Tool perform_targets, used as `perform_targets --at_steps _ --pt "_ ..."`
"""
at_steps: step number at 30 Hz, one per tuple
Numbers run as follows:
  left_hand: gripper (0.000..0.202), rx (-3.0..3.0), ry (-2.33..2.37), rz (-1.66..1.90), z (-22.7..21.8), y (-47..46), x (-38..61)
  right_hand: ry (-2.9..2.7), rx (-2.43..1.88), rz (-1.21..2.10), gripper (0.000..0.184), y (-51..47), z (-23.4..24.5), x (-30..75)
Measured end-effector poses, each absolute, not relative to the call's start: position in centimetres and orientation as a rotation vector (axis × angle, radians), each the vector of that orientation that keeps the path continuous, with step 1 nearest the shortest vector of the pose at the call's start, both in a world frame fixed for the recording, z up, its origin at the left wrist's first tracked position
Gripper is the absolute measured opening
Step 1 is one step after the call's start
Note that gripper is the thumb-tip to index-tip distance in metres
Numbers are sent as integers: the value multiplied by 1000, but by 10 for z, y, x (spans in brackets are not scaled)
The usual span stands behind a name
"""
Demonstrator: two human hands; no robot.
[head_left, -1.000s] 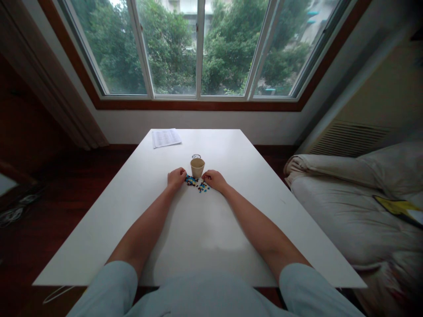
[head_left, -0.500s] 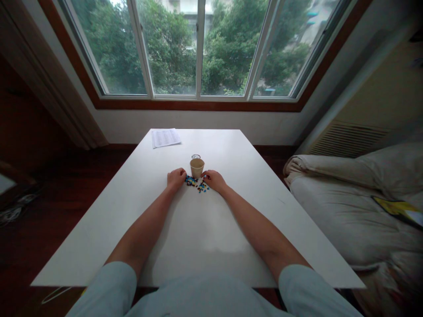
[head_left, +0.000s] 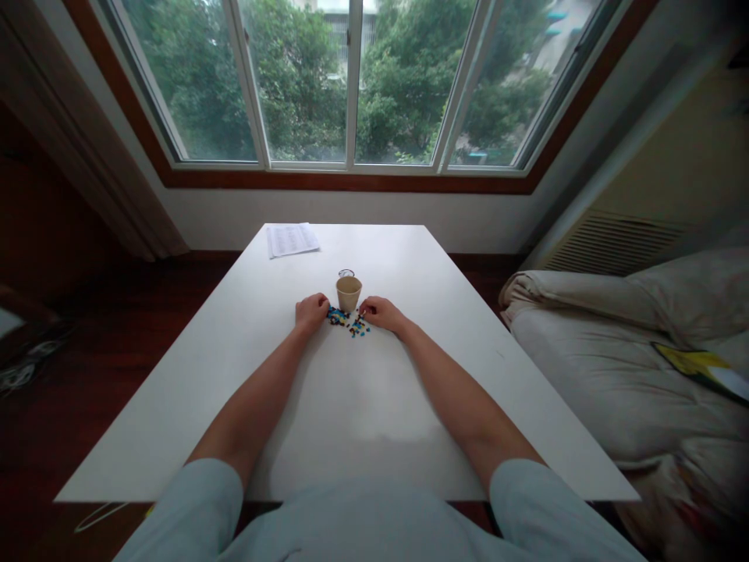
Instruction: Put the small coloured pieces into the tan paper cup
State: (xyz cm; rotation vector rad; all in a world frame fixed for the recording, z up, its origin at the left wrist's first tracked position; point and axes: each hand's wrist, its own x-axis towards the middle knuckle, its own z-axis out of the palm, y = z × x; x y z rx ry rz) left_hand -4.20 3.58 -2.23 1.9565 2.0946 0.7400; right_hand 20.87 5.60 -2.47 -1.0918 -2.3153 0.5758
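Note:
A tan paper-like cup (head_left: 349, 295) stands upright on the white table, its mouth facing up. Just in front of it lie several tiny blue, dark, yellow and white pieces (head_left: 338, 317), too small to identify, with a looser scatter on the right (head_left: 359, 328). At the left edge of the pieces rests my left hand (head_left: 311, 312), fingers curled together; whatever is in them is hidden. On the other side, my right hand (head_left: 381, 312) has its thumb and fingers drawn together beside the scatter, close to the cup. What its fingertips hold is too small to make out.
Behind the cup sits a small dark-rimmed round item (head_left: 346, 273). Printed sheets of paper (head_left: 292, 240) lie at the far left corner of the white table (head_left: 363, 421). A cushioned sofa (head_left: 573, 359) stands to the right, and a window (head_left: 351, 86) is ahead.
My right hand has shifted slightly to the right, away from the cup. My left hand stays at the edge of the pieces. The camera view has tilted a little.

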Motion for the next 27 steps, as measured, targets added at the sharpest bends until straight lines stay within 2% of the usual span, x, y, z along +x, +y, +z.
perform_targets --at_steps 6,12,21,27 --pt "25 1952 2096 731 -24 37 -42 -2305 -1089 543 21 57 -24 214" --pt "25 1956 2111 721 -24 37 -41 -2321 -1055 531 30 57 -26 213" --pt "24 1957 2118 706 -22 37 -41 -2324 -1119 385 21 61 -32 209" --pt "25 1975 2117 720 -27 39 -43 -2340 -1059 414 23 59 -29 209"
